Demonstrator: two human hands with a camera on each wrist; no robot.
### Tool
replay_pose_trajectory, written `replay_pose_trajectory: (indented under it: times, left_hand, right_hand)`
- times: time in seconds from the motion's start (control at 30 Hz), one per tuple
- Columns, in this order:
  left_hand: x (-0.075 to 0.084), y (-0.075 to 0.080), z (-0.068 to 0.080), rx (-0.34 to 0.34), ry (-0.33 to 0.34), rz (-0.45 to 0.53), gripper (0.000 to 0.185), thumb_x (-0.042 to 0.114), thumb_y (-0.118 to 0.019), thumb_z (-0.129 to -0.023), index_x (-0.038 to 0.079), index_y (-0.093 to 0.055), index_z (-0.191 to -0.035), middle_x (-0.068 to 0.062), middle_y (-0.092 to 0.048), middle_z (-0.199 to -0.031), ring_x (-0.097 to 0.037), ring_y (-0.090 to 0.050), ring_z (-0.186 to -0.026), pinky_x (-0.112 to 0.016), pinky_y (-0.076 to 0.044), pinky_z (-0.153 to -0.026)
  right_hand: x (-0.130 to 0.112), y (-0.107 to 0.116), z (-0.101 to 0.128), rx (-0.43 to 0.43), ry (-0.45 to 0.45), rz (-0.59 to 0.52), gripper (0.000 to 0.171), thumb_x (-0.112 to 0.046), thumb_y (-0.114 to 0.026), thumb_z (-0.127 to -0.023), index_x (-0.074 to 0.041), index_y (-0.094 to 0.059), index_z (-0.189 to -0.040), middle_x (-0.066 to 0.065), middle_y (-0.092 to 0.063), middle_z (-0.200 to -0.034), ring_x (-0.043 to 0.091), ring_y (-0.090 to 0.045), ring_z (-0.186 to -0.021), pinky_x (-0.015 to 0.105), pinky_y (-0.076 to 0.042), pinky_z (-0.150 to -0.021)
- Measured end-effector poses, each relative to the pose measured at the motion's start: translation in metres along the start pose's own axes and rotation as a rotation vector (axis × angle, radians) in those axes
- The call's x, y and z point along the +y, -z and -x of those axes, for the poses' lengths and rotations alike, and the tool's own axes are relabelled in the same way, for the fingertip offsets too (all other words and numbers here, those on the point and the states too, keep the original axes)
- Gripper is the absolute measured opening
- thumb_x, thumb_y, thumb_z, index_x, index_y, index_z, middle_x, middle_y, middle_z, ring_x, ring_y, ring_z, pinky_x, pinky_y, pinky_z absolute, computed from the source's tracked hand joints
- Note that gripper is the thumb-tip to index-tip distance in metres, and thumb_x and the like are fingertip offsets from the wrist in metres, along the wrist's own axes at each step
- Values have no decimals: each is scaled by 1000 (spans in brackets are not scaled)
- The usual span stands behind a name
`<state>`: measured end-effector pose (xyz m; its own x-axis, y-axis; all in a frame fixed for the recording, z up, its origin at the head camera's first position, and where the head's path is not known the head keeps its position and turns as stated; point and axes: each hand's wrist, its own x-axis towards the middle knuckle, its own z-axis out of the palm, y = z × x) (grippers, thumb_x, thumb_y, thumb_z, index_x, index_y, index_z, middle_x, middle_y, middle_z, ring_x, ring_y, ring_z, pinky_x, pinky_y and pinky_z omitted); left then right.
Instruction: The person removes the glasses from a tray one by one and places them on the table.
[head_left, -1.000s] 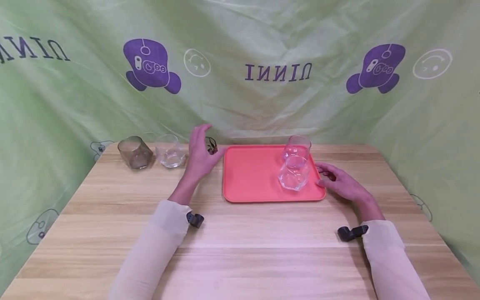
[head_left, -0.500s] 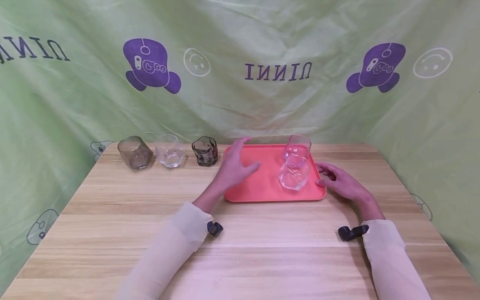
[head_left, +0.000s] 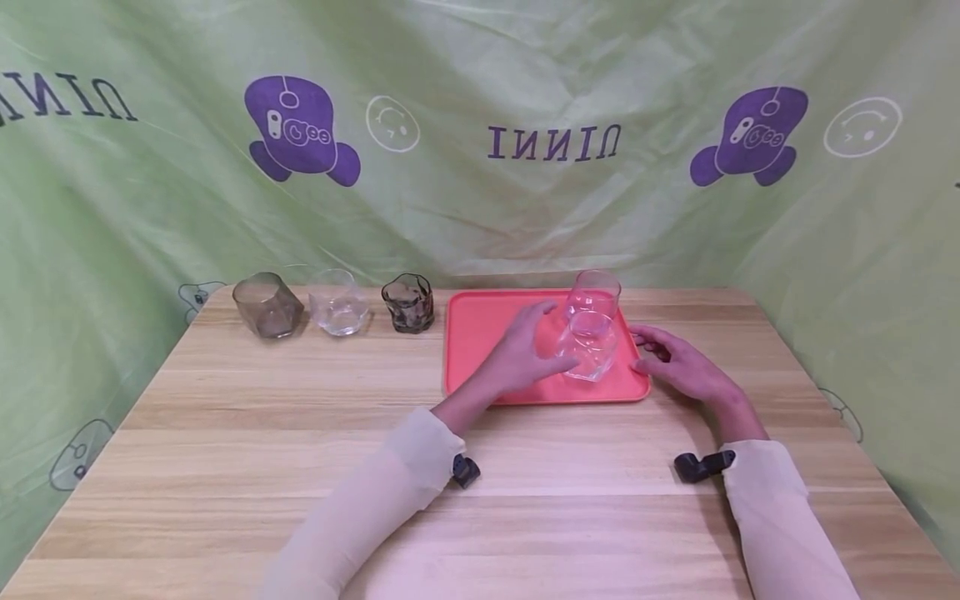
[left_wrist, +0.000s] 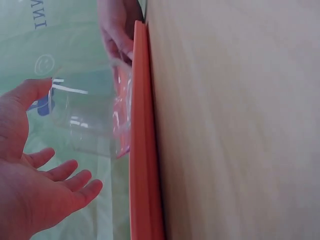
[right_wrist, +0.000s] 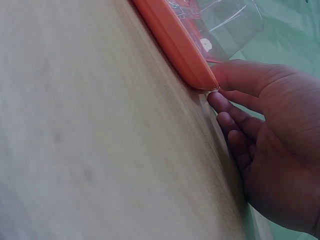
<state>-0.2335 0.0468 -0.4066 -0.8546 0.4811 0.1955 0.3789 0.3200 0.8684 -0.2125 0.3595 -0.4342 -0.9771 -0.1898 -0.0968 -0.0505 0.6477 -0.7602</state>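
Note:
My left hand (head_left: 534,348) hovers over the orange tray (head_left: 480,333), fingers spread and open, just left of a clear faceted glass (head_left: 591,348) standing on the tray. In the left wrist view the palm (left_wrist: 35,195) faces that glass (left_wrist: 92,122) with a small gap between them. A second clear glass (head_left: 597,292) stands behind it at the tray's far right corner. My right hand (head_left: 675,363) rests on the table at the tray's right edge. Its fingertips (right_wrist: 219,102) touch the tray's corner (right_wrist: 172,37), and it holds nothing.
Three glasses stand in a row on the wooden table left of the tray: a smoky one (head_left: 267,306), a clear one (head_left: 339,302) and a dark one (head_left: 408,303). A green printed cloth hangs behind the table.
My left hand has moved right, from beside the dark glass, across the tray to the near clear glass. The right hand has stayed in place.

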Motion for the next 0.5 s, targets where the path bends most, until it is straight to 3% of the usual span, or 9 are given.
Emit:
replay_pose_trajectory:
  times: [0.17,0.5]
  left_hand:
    - [0,-11,-5,-20,-27,78,90,26,-87,-83,12,-37,-156,-12,-43,-152,-32,-44,-137,-47,-50,-102]
    - [-1,-23,-12,-23,35,33,94,31,-87,-83,13,-33,-158,-9,-44,-151,-28,-46,-136,-44,-46,-107]
  right_hand:
    - [-1,0,-1,5,2,4,71,-26,-68,-101,-1,-34,-158,25,-46,-143,42,-40,-132,60,-30,-111]
    - [0,0,-2,-2,22,-13,71,-22,-68,-101,0,-34,-158,25,-47,-142,41,-42,-130,58,-31,-110]
